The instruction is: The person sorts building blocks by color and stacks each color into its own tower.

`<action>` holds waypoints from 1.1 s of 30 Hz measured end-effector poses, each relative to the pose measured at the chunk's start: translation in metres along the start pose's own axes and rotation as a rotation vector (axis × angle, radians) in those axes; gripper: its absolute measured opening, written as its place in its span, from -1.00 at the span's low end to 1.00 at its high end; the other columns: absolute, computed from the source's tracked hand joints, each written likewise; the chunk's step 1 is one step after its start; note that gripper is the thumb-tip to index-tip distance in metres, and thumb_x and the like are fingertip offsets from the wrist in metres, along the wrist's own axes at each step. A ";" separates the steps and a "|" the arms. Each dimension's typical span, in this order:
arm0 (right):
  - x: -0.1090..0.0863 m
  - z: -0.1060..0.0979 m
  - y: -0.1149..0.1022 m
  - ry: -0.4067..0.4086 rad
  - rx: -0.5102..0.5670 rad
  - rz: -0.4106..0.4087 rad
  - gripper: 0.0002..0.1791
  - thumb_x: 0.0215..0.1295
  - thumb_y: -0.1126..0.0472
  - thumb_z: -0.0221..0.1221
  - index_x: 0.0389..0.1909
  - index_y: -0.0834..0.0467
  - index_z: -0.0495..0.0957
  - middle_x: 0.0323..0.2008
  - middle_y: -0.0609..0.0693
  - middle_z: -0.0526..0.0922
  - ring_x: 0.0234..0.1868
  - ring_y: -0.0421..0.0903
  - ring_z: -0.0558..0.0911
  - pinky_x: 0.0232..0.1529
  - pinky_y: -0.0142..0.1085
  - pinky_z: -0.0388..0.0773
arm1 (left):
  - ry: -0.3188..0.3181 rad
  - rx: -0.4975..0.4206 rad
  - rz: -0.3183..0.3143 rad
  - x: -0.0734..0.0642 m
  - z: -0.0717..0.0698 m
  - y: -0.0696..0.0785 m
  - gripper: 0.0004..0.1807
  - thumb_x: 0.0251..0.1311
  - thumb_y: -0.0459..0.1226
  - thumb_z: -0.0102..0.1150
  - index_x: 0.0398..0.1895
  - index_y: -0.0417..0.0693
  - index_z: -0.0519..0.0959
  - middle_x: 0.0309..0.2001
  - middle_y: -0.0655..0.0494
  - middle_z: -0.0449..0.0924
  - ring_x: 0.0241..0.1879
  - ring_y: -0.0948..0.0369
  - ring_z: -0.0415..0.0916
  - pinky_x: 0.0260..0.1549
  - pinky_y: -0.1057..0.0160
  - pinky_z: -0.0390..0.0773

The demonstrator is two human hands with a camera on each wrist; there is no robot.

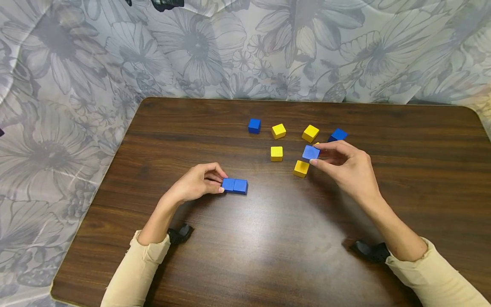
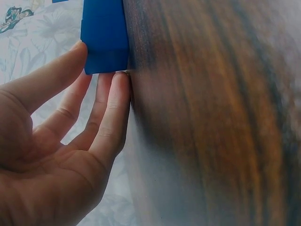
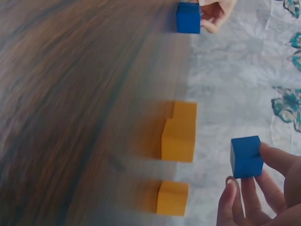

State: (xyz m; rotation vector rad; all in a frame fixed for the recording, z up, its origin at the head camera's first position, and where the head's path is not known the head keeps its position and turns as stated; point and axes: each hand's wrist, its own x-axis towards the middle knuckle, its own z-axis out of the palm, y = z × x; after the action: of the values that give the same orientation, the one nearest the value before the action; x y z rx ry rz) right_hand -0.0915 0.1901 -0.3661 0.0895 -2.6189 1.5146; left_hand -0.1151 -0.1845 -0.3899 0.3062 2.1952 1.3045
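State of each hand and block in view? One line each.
Left hand: holds left end of blue pair
Right hand: pinches raised block
Blue pair: on table, side by side, touching
Raised block: blue, lifted off table
Back-left blue block: on table, unheld
Back-right blue block: on table, unheld
Four yellow blocks: on table, apart
Fifth yellow block: mostly hidden

There is room to pass over the near tabletop [image 1: 276, 238] between the left sleeve [image 1: 134, 273] and right sleeve [image 1: 433, 275], while farther off the blue pair [image 1: 235, 186], yellow blocks [image 1: 276, 154] and right hand [image 1: 349, 164] obstruct.
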 end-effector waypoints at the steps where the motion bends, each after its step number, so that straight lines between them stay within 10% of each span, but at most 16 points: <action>1: 0.000 0.002 -0.001 -0.002 0.008 -0.003 -0.62 0.09 0.18 0.49 -0.03 0.05 0.71 -0.13 -0.11 0.69 -0.35 -0.30 0.71 -0.36 -0.54 0.59 | 0.001 -0.001 0.001 0.000 0.000 0.000 -0.73 0.14 -0.50 0.35 -0.09 -0.19 0.59 -0.02 -0.11 0.61 -0.01 0.05 0.62 -0.05 0.22 0.64; 33: 0.007 0.075 -0.035 -0.139 0.198 -0.146 -0.66 0.04 0.31 0.50 -0.12 0.20 0.70 -0.15 -0.05 0.68 -0.32 -0.15 0.71 -0.23 -0.38 0.66 | 0.010 -0.027 0.002 0.002 -0.002 -0.001 -0.73 0.11 -0.52 0.37 -0.12 -0.22 0.60 -0.05 -0.13 0.62 -0.04 0.05 0.64 -0.09 0.23 0.66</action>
State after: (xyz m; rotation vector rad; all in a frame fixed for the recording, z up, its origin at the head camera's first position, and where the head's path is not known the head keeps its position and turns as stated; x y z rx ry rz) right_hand -0.1003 0.1078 -0.3717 0.4084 -2.4894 1.7678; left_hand -0.1173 -0.1856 -0.3910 0.2920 2.1843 1.3391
